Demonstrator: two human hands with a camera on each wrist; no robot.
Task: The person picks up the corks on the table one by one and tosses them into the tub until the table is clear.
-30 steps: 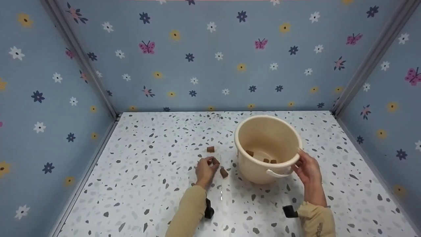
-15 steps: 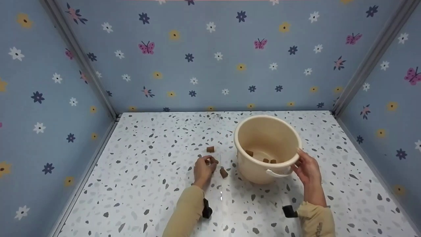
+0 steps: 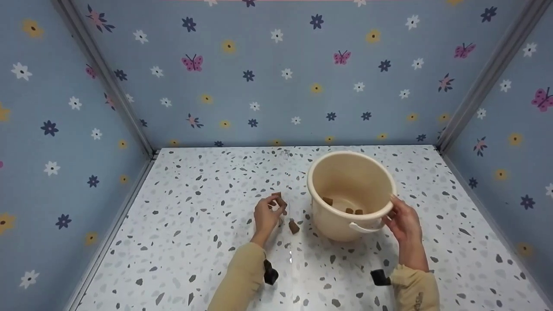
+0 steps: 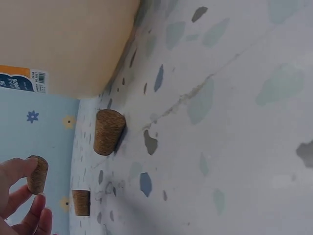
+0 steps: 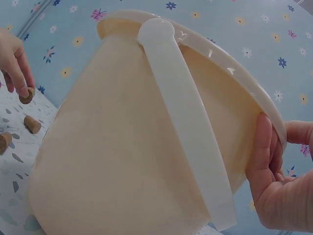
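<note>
My left hand (image 3: pixel 266 216) pinches a tapered cork (image 4: pixel 37 175) between thumb and fingers, raised a little off the surface. One loose cork (image 3: pixel 293 227) lies just right of this hand. Another cork (image 4: pixel 81 202) rests beyond it, partly covered by the hand in the head view. To the right stands a cream plastic bucket (image 3: pixel 337 226), slightly tilted, with several corks in sight, among them one cork (image 3: pixel 328 201) near the left wall. My right hand (image 3: pixel 405 222) grips the bucket's rim at the right, thumb and fingers on either side, as the right wrist view shows.
The bucket's pale handle (image 5: pixel 188 122) hangs down its near side. A speckled white tabletop (image 3: pixel 181 242) lies under everything. Blue flowered panels (image 3: pixel 276 86) enclose the back and both sides. A black wrist mount (image 3: pixel 271 273) is on the left sleeve.
My left hand has shifted slightly forward and left, lifting the pinched cork and now overlapping the far cork. The right hand and the bucket have stayed still.
</note>
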